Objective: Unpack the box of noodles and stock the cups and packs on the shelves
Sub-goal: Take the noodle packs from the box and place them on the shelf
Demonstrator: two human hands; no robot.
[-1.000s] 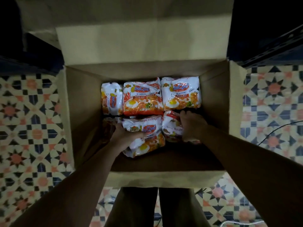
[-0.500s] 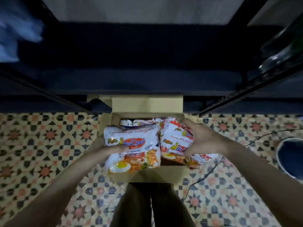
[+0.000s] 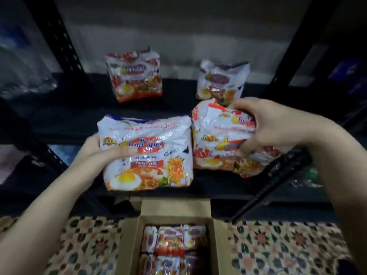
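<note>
1. The left hand (image 3: 95, 149) grips a noodle pack (image 3: 147, 153) by its left edge, thumb curled across the front, and holds it face up over the front of a dark shelf (image 3: 79, 116).
2. The right hand (image 3: 266, 128) clutches a second pack (image 3: 220, 139) from above, fingers curled into its crumpled top; this pack is tilted and sits just beside the first, their edges touching or nearly so.
3. Two more packs stand upright at the back of the same shelf, well apart: one to the left (image 3: 136, 74), one to the right (image 3: 222, 82).
4. The shelf belongs to a black metal rack with perforated uprights (image 3: 57, 42); a pale wall (image 3: 178, 26) shows behind it.
5. Below, an open cardboard box (image 3: 131, 245) sits on the floor against the rack, with more packs (image 3: 170, 241) lying in rows inside.
6. The floor (image 3: 278, 249) is tiled in a star pattern of orange, black and cream.
7. The room is dim; blurred bags or wrappers lie on neighbouring shelves to either side, too indistinct to identify.
</note>
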